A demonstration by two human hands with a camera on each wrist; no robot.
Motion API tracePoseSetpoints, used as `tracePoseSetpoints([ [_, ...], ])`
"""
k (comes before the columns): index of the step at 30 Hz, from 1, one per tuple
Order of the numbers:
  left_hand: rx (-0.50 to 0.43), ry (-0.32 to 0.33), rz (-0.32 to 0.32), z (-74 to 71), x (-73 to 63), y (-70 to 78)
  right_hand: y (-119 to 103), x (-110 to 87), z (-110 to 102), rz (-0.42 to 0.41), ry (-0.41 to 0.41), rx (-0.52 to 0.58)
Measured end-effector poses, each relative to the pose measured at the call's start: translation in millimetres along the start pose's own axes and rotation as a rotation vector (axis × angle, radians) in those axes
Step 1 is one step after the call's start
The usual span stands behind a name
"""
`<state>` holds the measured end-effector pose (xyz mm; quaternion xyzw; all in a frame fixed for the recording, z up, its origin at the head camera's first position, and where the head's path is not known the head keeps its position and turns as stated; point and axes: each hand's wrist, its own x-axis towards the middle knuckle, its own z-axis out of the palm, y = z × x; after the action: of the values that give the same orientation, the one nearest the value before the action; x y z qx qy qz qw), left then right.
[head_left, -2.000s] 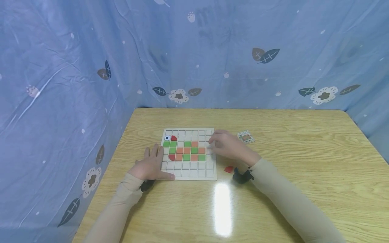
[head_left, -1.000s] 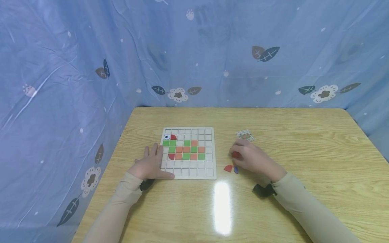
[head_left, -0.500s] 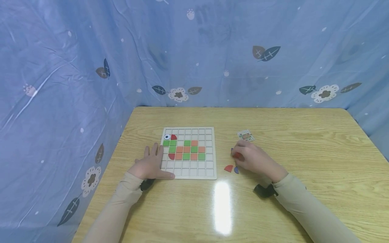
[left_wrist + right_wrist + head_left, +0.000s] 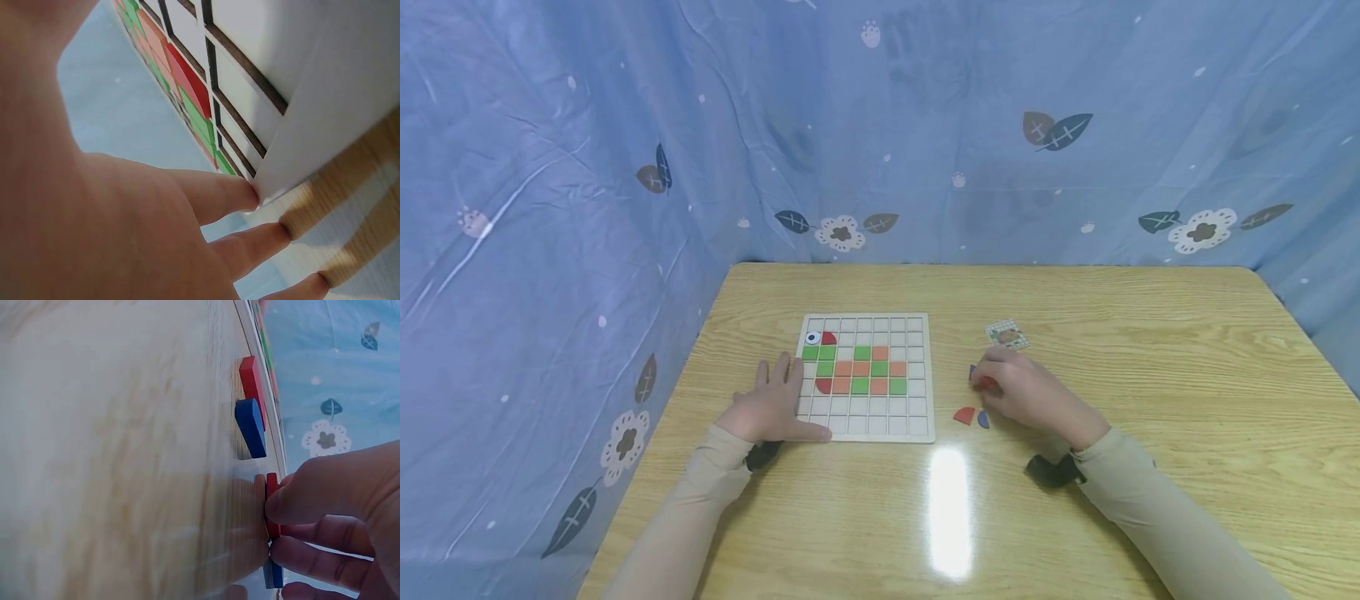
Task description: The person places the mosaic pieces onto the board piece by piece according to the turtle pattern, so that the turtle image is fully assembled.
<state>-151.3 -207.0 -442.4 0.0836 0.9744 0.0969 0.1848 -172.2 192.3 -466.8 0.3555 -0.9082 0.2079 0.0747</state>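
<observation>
A white grid board (image 4: 901, 428) lies on the table, bearing green and orange square tiles, red rounded pieces and an eye tile (image 4: 812, 338). My left hand (image 4: 769, 406) rests at the board's left side with fingers spread, the thumb along its front edge; in the left wrist view a fingertip touches the board's corner. Right of the board, my right hand (image 4: 1017, 389) pinches a red piece (image 4: 272, 494) between thumb and fingers, low at the table. A blue piece (image 4: 277, 575) sits right by those fingertips. A red quarter-circle piece (image 4: 964, 415) and a blue rounded piece (image 4: 983, 420) lie nearer me.
A small printed pattern card (image 4: 1007, 335) lies just beyond my right hand. The wooden table (image 4: 1187, 375) meets a blue patterned curtain (image 4: 955, 133) at the back and left. A bright light reflection shows on the tabletop in front of the board.
My right hand has left the board's right edge and come right to the loose pieces, where it has stayed nearly still for the last second. The left hand has not moved.
</observation>
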Motion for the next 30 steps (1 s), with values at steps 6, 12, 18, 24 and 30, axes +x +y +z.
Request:
tracePoseSetpoints([
  [6, 0.005, -0.001, -0.001, 0.5, 0.6, -0.9, -5.6, 5.5, -2.0, -0.022, 0.006, 0.007],
  [12, 0.010, -0.006, -0.007, 0.4, 0.1, -0.4, -13.1, 20.0, -2.8, -0.037, 0.010, 0.012],
  [18, 0.011, -0.001, -0.007, -0.7, -0.6, 2.0, -21.5, 42.3, -0.8, -0.049, -0.016, 0.018],
  [24, 0.008, -0.002, -0.012, -0.5, -0.3, 2.2, -27.1, 65.9, 3.8, -0.067, -0.046, 0.020],
  [30, 0.011, -0.004, -0.008, 0.1, 0.0, 0.6, -38.3, 91.0, 8.8, -0.057, -0.098, 0.066],
])
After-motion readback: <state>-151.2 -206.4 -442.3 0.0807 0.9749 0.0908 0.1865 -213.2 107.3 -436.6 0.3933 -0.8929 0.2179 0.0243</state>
